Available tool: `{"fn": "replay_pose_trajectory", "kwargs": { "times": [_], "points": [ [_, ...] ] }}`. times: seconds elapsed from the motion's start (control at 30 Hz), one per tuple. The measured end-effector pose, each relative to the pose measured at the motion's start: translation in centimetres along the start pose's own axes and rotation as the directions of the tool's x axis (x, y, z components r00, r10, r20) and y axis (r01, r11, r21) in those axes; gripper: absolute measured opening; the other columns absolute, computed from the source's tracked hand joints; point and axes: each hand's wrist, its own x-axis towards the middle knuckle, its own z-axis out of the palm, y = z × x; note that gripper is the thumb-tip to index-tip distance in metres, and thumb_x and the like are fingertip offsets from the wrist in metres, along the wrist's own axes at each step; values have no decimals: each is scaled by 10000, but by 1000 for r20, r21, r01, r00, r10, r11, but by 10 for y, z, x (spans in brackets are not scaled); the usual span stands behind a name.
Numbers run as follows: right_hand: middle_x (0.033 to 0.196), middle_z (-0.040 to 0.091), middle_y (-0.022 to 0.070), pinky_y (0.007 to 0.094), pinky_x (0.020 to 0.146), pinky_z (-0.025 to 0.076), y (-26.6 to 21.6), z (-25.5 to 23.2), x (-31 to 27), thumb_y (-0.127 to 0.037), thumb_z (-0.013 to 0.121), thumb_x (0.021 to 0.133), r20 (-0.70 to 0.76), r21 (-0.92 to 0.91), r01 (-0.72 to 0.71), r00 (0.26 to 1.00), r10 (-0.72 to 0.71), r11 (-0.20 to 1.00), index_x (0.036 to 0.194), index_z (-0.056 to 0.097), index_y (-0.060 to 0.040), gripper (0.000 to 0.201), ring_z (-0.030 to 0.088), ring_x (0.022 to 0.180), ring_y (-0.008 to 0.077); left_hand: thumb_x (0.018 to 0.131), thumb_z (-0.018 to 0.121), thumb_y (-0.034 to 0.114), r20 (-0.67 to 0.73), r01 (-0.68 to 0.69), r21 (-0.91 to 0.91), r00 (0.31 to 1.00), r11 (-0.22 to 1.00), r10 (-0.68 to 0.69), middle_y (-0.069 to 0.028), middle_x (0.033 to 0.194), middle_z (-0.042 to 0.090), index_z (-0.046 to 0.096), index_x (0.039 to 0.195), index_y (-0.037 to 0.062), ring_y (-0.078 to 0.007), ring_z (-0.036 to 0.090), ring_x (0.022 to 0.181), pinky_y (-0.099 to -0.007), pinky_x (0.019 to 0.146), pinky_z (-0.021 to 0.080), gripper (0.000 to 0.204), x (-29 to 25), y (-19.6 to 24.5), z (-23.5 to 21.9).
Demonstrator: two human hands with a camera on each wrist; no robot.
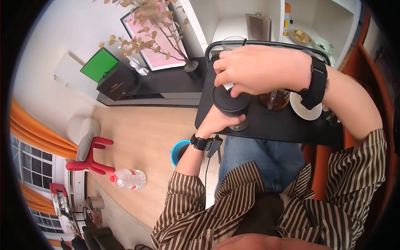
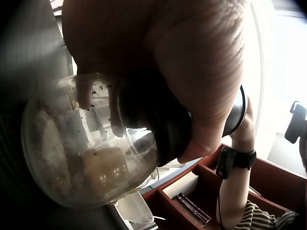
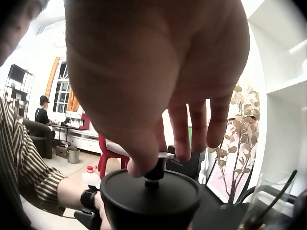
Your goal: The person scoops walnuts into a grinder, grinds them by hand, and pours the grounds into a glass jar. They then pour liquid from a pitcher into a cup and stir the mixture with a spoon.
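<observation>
A hand coffee grinder with a black top and a clear glass jar stands at the near left of a black tray table. My left hand grips it around the black neck, fingers reaching down over the glass. Dark specks cling inside the jar in the left wrist view. Above the black lid, my right hand pinches the short centre post, capped by a pale metal piece, between thumb and fingers. Its other fingers hang past the post in the right wrist view.
Right of the grinder are a glass pot of amber liquid and a white cup. A drinking glass stands behind. Shelves border the tray's far side; a blue bucket and water bottle stand on the floor.
</observation>
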Motion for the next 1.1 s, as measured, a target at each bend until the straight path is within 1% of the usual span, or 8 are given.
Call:
{"fn": "replay_pose_trajectory", "kwargs": {
  "times": [0.2,0.3,0.43,0.53,0.63,0.77,0.9,1.1],
  "points": [
    [947,693,-22,318,844,546,24,13,5,-302,761,839,-73,-348,309,932,-354,885,937,789,-118,211,611,1030,174,759,853,82,-22,10,33,1000,999,-10,-42,1117,680,626,1234,-2,-141,623,1019,-328,916,531,533,0,-2,0],
    [895,682,-8,304,830,532,23,14,0,-365,723,880,-55,-381,290,941,-335,878,850,750,-92,276,611,999,173,759,865,94,-19,2,38,1000,999,-1,-46,1155,676,613,1281,7,-154,623,1064,-338,946,525,586,-1,-5,0],
    [805,678,31,321,749,515,5,57,-15,-436,655,963,-347,-343,-7,930,-120,939,747,693,-62,434,616,892,197,759,881,103,21,72,79,997,994,-74,-62,1274,671,590,1364,24,-186,629,1179,-363,1015,512,676,2,-8,-4],
    [845,676,102,347,767,515,-30,52,-14,-412,690,959,-140,-330,-325,945,294,886,844,699,-11,417,620,824,251,771,861,95,13,48,59,999,997,-49,-55,1195,701,630,1288,17,-160,649,1105,-344,959,529,572,2,-6,-1],
    [890,704,117,353,797,533,-18,33,-13,-384,686,970,-1,-256,-203,978,210,945,883,710,1,396,649,840,262,776,854,96,-4,13,73,1000,997,-12,-61,1172,714,650,1264,15,-154,657,1083,-338,947,534,535,2,-7,2],
    [996,707,80,349,902,539,2,20,-23,-254,688,947,-68,-69,-64,996,59,996,1084,723,-31,264,667,977,218,775,856,97,-9,6,67,1000,998,-6,-73,1234,688,624,1305,4,-165,636,1124,-347,989,522,586,1,-2,1],
    [918,644,-14,309,913,511,13,19,-26,-148,688,819,-223,-296,199,937,-270,934,1070,733,-103,258,618,1015,179,764,863,100,6,70,31,998,997,-70,-66,1227,669,592,1328,-2,-176,623,1114,-355,992,520,634,0,1,2],
    [839,648,-56,272,821,468,14,12,-7,-203,715,786,-26,-554,301,926,-378,776,863,705,-158,90,593,913,141,746,897,106,-5,85,39,996,996,-85,-73,1244,677,619,1321,7,-187,634,1127,-360,976,530,647,1,1,2]
  ]
}}
